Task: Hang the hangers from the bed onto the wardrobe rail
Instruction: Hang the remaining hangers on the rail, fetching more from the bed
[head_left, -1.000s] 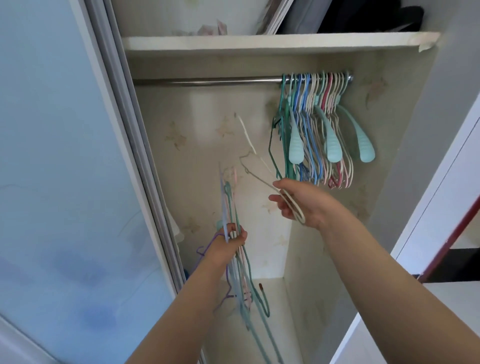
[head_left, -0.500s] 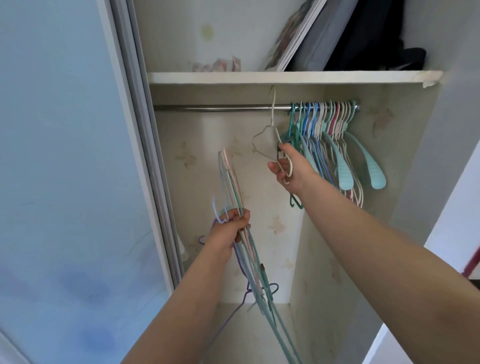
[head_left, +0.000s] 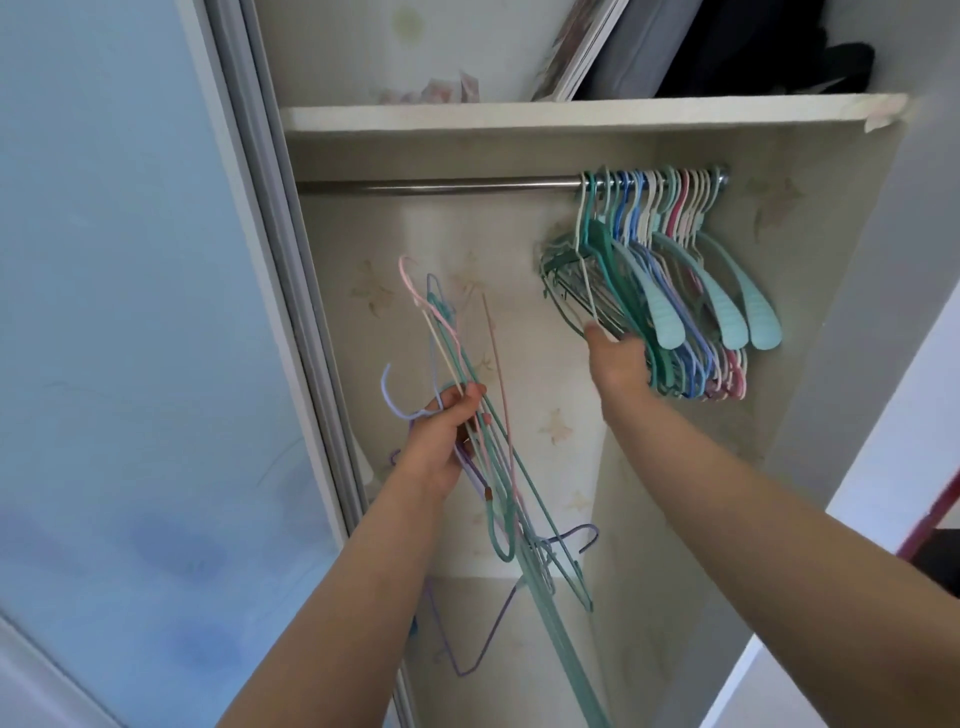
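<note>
Hangers, thin plastic-coated wire, mixed colours (head_left: 483, 452): bundle gripped in left hand (head_left: 441, 441). Right hand (head_left: 615, 358), fingers hidden, touches hung cluster (head_left: 670, 291) crowding steel rail's (head_left: 441, 185) right end; left span bare.

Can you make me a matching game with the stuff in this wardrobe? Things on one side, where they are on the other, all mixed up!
Things:
1. bundle of loose hangers
2. row of hung hangers
3. leaning picture frame
4. right hand

Places:
A. on the top shelf
B. in the left hand
C. on the metal rail
D. at the bottom of the hung hangers

Pairs: 1-B, 2-C, 3-A, 4-D
</note>
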